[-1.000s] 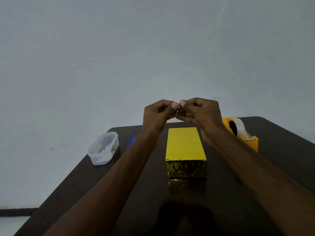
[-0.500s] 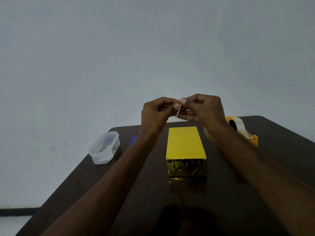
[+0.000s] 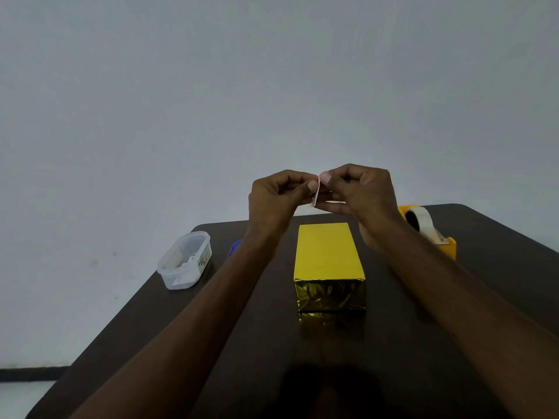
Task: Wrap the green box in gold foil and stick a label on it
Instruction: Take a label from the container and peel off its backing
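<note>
The box point(image 3: 328, 255), fully covered in gold foil, lies lengthwise in the middle of the dark table point(image 3: 393, 343). Above its far end, my left hand point(image 3: 276, 199) and my right hand point(image 3: 360, 193) meet fingertip to fingertip in the air. Between the thumbs and forefingers they pinch a small pale label point(image 3: 316, 193), seen edge-on. Both hands are apart from the box.
A clear plastic tub point(image 3: 184, 264) holding small pale pieces stands at the table's left edge. Part of a blue object point(image 3: 234, 247) shows behind my left forearm. An orange tape dispenser point(image 3: 429, 229) with a tape roll stands to the right of the box.
Both hands have risen slightly with the label. The label now stands out more between the fingertips and hangs lower. The box has not moved.
</note>
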`<state>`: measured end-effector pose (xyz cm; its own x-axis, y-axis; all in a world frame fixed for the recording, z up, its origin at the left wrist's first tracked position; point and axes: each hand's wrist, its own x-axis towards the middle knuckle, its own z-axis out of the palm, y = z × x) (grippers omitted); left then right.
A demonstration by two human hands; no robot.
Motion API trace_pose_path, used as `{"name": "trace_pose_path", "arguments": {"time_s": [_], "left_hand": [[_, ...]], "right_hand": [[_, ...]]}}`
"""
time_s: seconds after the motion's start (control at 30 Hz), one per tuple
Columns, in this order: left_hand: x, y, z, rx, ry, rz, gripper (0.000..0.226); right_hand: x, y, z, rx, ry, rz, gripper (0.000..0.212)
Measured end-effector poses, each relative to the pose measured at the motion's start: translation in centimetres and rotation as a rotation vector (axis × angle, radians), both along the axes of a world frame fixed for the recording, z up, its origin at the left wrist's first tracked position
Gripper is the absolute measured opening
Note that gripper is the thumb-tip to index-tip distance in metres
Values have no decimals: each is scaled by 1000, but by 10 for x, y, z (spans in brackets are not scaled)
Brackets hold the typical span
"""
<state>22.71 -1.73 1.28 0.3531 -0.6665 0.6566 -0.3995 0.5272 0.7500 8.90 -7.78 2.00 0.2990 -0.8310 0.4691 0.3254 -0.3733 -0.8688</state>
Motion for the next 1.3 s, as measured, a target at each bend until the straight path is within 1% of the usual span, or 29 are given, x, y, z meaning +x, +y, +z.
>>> {"name": "trace_pose_path", "arguments": {"time_s": [0.23, 0.5, 0.73, 0.97, 1.07, 1.13, 1.3], "left_hand": [[-2, -1, -3, -8, 15, -19, 12], [-3, -2, -2, 1, 16, -16, 14], [-3, -1, -3, 9, 31, -9, 16], [-8, -1, -5, 13, 134, -54, 13], [-11, 0, -4, 12, 150, -59, 14], [-10, 1, -3, 26, 158, -66, 14], [-10, 3, 4, 75, 163, -37, 16]], "right_hand": [[0, 0, -4, 19, -30, 11, 9], [-2, -2, -4, 8, -11, 7, 17], [1, -5, -8, 3, -26, 12, 12], [6, -4, -11, 47, -82, 31, 6], [7, -6, -12, 50, -93, 34, 6], [6, -8, -12, 15, -78, 10, 5], [4, -12, -13, -221, 0, -134, 10]]}}
